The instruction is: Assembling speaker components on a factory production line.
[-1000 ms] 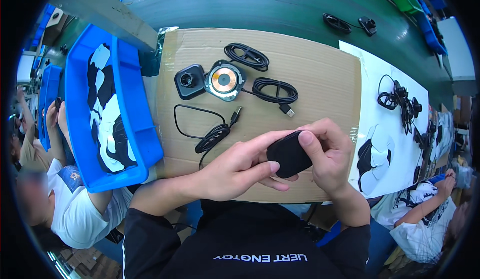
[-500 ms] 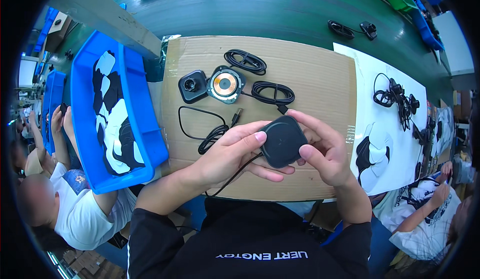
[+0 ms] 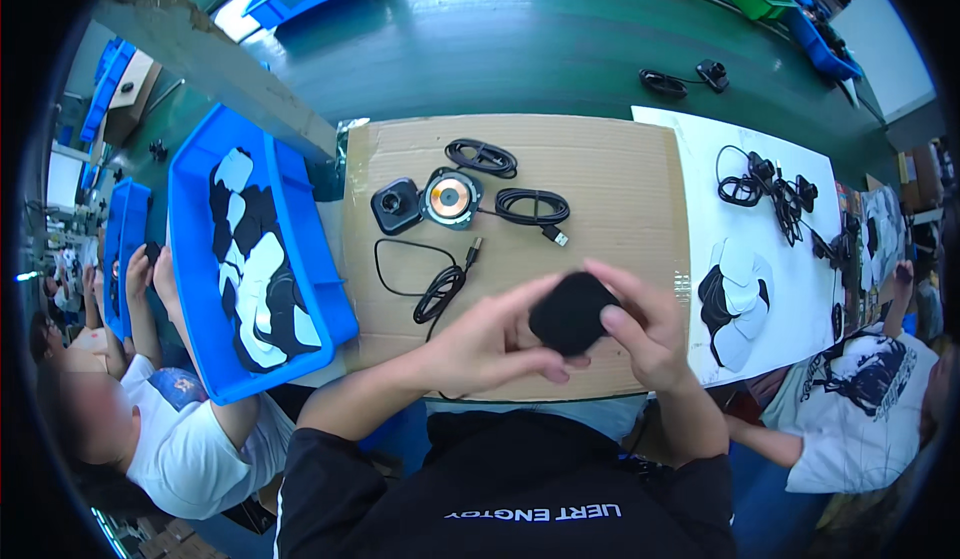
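Observation:
Both hands hold a black, rounded-square charging pad point(image 3: 568, 317) above the near part of the cardboard sheet. My left hand point(image 3: 490, 341) grips its left side, fingers partly behind it. At the opposite edge, the thumb of my right hand point(image 3: 648, 331) presses on the pad while the fingers curve round its far side. Farther off lies an opened charger unit point(image 3: 450, 199) with a bare copper coil, beside a black square mount point(image 3: 397, 207). A black cable with a USB plug point(image 3: 440, 294) sits left of the pad, its lower end running under my left arm.
Coiled black cables point(image 3: 482, 158) lie on the cardboard point(image 3: 610, 174). At left stands a blue bin point(image 3: 325, 294) of black and white pieces. A white sheet point(image 3: 800, 304) at right carries stacked cut pieces point(image 3: 738, 299) and tangled cables point(image 3: 775, 194). People sit on both sides.
The pad now shows a plain dark face instead of the smooth rimmed one. My left thumb has slid off its top to its lower edge. The whole view has shifted, revealing more beyond the cardboard.

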Demonstrator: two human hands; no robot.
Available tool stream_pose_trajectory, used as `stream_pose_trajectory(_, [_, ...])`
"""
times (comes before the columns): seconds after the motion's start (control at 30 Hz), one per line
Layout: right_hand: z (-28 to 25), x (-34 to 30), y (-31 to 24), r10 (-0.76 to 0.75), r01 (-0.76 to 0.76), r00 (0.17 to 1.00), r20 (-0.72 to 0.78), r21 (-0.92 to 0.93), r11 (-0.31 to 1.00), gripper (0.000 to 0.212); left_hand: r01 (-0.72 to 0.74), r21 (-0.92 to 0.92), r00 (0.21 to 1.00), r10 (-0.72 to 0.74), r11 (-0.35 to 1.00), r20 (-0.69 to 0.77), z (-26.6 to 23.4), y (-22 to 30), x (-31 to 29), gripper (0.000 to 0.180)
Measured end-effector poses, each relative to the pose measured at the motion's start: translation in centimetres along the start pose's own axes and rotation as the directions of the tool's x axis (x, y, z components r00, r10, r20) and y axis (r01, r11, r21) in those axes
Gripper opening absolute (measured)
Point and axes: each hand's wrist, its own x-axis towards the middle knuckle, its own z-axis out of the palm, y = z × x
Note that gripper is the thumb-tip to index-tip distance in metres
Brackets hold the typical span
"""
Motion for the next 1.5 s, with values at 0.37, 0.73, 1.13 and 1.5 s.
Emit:
stream_pose_trajectory(0.37, [-7.7,-41.7,-2.1,-0.005,0.466,0.445,-0.896,0.227,0.855,0.039,-0.105,0.995,0.849,0.521,-0.003,0.091,-2.1,1.1,3.3,0.045])
stream_pose_trajectory(0.73, [4.0,-62.3,6.9,0.094,-0.167,-0.548,-0.831,0.219,0.961,0.039,0.164,0.986,0.838,0.53,-0.013,-0.132,-2.1,0.9,6.7,0.043])
stream_pose_trajectory(1.13, [5.4,-65.6,10.8,0.377,0.012,-0.677,-0.632,0.503,0.864,0.027,-0.476,0.372,0.844,0.533,0.796,-0.059,-2.7,7.5,2.8,0.034])
stream_pose_trajectory(1.5, [3.4,-70.8,-4.6,0.213,0.162,-0.586,-0.782,0.144,0.976,0.019,-0.181,0.351,0.855,0.324,0.919,-0.405,-12.2,2.2,5.8,0.04])
